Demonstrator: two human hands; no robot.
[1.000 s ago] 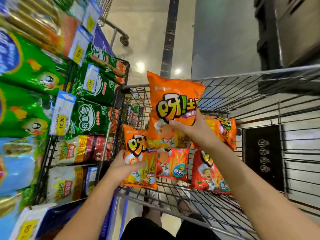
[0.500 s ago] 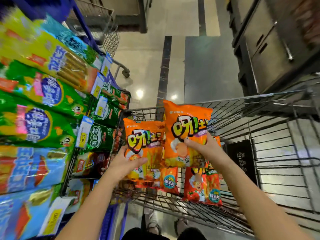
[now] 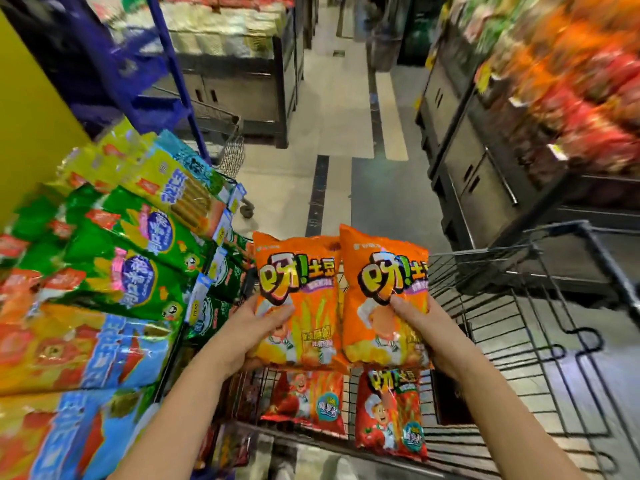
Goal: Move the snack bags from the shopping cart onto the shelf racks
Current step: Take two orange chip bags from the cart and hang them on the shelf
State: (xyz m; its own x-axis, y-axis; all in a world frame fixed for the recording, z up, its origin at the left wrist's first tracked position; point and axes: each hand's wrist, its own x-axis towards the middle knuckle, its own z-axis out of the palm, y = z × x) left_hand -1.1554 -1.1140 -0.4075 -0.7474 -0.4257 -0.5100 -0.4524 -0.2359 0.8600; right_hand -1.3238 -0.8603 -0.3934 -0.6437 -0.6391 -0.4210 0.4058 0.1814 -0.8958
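Observation:
My left hand grips an orange snack bag by its lower left side. A second orange snack bag is held in my right hand, thumb on its front. Both bags are upright, side by side, above the wire shopping cart. Two red snack bags lean inside the cart below them. The shelf rack on my left is packed with green, yellow and blue snack bags.
An aisle floor runs ahead between racks. A dark cabinet with red and orange goods on top stands on the right. A blue post and another wire cart are beyond the left rack.
Both hands lifted their orange bags higher out of the cart and brought them side by side. My head tilted up, showing the aisle ahead.

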